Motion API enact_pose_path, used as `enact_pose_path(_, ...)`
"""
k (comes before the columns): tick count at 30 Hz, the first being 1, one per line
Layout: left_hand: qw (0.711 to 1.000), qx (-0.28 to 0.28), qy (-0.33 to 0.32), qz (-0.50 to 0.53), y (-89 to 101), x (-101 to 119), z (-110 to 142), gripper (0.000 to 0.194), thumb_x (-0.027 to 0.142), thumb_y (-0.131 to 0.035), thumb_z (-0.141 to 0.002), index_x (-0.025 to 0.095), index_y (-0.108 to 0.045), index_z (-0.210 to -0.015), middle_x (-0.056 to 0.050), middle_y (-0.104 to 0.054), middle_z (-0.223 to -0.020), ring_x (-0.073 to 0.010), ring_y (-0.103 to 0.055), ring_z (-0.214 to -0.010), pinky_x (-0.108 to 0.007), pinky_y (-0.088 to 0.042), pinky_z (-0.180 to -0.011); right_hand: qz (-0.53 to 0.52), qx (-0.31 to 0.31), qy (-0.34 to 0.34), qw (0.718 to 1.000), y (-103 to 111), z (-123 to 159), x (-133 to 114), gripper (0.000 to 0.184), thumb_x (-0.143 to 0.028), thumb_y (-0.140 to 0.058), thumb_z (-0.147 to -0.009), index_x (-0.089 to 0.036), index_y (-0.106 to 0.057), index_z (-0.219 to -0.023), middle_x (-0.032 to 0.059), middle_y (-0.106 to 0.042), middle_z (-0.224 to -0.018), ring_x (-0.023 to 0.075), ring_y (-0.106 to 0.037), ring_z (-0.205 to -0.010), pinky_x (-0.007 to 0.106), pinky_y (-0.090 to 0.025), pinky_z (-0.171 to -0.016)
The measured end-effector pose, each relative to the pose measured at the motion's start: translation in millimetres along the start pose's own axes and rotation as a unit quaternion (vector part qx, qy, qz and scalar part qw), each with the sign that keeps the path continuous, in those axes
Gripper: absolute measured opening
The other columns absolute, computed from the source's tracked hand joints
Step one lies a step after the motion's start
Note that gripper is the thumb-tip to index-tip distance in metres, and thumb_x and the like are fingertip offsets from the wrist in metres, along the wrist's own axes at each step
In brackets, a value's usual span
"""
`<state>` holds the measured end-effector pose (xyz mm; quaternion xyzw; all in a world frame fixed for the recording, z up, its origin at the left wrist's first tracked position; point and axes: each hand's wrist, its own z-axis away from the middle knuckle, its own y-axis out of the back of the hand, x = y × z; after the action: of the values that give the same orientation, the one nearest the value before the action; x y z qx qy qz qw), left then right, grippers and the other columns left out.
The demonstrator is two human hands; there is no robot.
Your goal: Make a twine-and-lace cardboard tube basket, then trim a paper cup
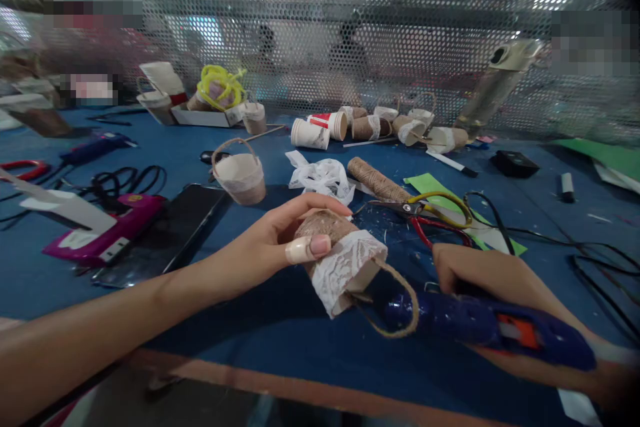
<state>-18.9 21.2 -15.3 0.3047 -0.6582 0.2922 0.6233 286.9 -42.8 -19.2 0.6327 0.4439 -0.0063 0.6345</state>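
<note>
My left hand [295, 233] is wrapped round a small basket [350, 267] made of a cup covered in twine, with white lace round its rim and a twine handle [415, 310]. The basket lies tilted, its mouth facing right and down. A bandage-like strip circles my left thumb. My right hand [495, 280] grips a blue hot glue gun [460, 320], whose front end points left, close to the basket's mouth and behind the handle loop. Whether the nozzle touches the basket is hidden. Scissors [415, 208] with yellow and red handles lie just beyond my right hand.
Beyond my hands lie white lace [320, 177], a twine roll [377, 179] and a finished basket [240, 177]. A phone [170, 233] and a magenta device [107, 230] sit left. Paper cups [310, 134] and several baskets stand at the back. A black cable [540, 237] runs right.
</note>
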Motion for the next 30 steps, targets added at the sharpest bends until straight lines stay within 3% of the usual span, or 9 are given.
enact_pose_path(8, 1.0, -0.018, 0.02, -0.012, 1.2, 0.7, 0.1, 0.039, 0.052, -0.073, -0.085, 0.028, -0.066, -0.116, -0.002, -0.065, -0.121, -0.0201, -0.061, -0.108, -0.023, -0.047, -0.087, -0.047, 0.002, -0.003, 0.999, 0.4, 2.1, 0.9, 0.015, -0.022, -0.057, -0.068, -0.025, -0.043, -0.075, -0.0073, -0.052, -0.067, 0.0118, -0.04, -0.053, 0.026, -0.029, -0.048)
enact_pose_path(13, 0.997, -0.058, 0.045, -0.037, 1.8, 5.0, 0.6, 0.05, 0.056, -0.072, -0.084, 0.028, -0.062, -0.124, -0.003, -0.061, -0.127, -0.0213, -0.059, -0.111, -0.022, -0.047, -0.09, -0.058, -0.023, -0.001, 0.998, 0.3, -0.8, -0.7, 0.021, -0.016, -0.058, -0.065, -0.025, -0.042, -0.075, -0.0087, -0.048, -0.067, 0.0107, -0.037, -0.054, 0.025, -0.028, -0.049)
enact_pose_path(18, 0.995, -0.071, 0.068, -0.033, 1.6, 5.7, -0.1, 0.06, 0.057, -0.076, -0.079, 0.026, -0.059, -0.128, -0.004, -0.058, -0.129, -0.0219, -0.058, -0.112, -0.023, -0.048, -0.09, -0.071, -0.037, 0.029, 0.996, 2.2, -4.2, -0.5, 0.022, -0.022, -0.06, -0.069, -0.025, -0.04, -0.076, -0.0076, -0.048, -0.07, 0.0122, -0.037, -0.056, 0.027, -0.028, -0.051)
enact_pose_path(23, 0.987, -0.115, 0.102, 0.041, 0.0, 2.4, 0.8, 0.076, 0.044, -0.088, -0.07, 0.028, -0.051, -0.134, -0.006, -0.055, -0.131, -0.024, -0.059, -0.113, -0.029, -0.052, -0.091, -0.098, -0.04, 0.013, 0.994, 3.2, -2.5, 1.2, 0.02, -0.03, -0.06, -0.075, -0.025, -0.04, -0.076, -0.0067, -0.048, -0.069, 0.013, -0.036, -0.055, 0.029, -0.027, -0.05)
enact_pose_path(30, 0.983, -0.125, 0.106, 0.083, -2.6, 4.7, 1.5, 0.07, 0.025, -0.088, -0.072, 0.028, -0.052, -0.132, -0.004, -0.057, -0.127, -0.0215, -0.06, -0.112, -0.027, -0.053, -0.09, -0.133, -0.056, -0.016, 0.989, 3.7, 1.9, 1.8, 0.027, -0.036, -0.064, -0.079, -0.025, -0.041, -0.073, -0.0059, -0.049, -0.068, 0.0137, -0.037, -0.056, 0.03, -0.026, -0.05)
